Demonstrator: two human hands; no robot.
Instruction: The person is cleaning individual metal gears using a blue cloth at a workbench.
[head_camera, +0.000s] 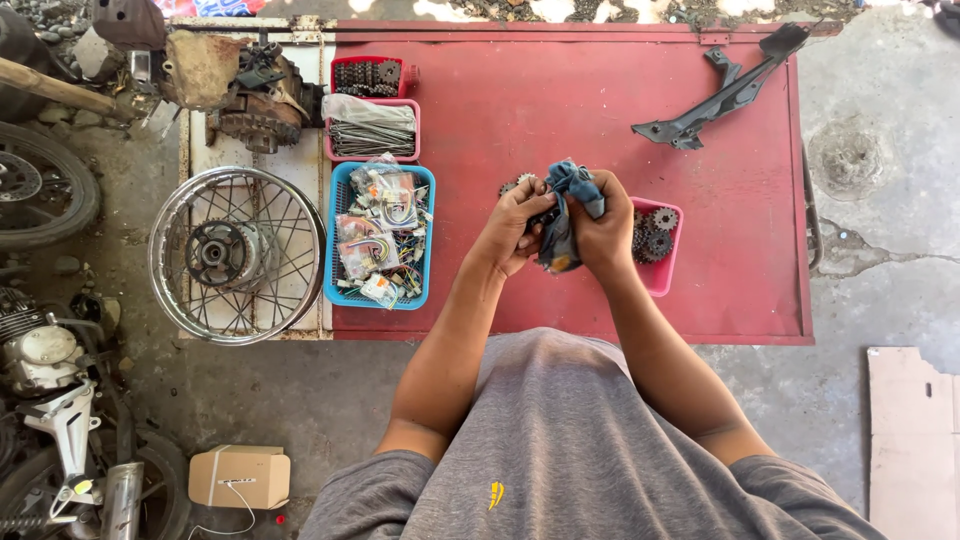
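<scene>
Both hands are raised together over the red table (600, 110). My left hand (510, 228) grips a small toothed sprocket (520, 182), whose teeth show just above the fingers. My right hand (603, 228) is closed around a blue rag (565, 205) that is pressed against the sprocket and hangs down between the hands. A pink tray (661, 274) with several dark sprockets sits just right of my right hand.
A blue basket (341, 200) of small packaged parts, a pink tray of spokes (370, 125) and a red tray of sprockets (368, 75) line the table's left side. A black bracket (725, 95) lies at far right. A spoked wheel (238, 255) and engine parts (255, 100) rest left.
</scene>
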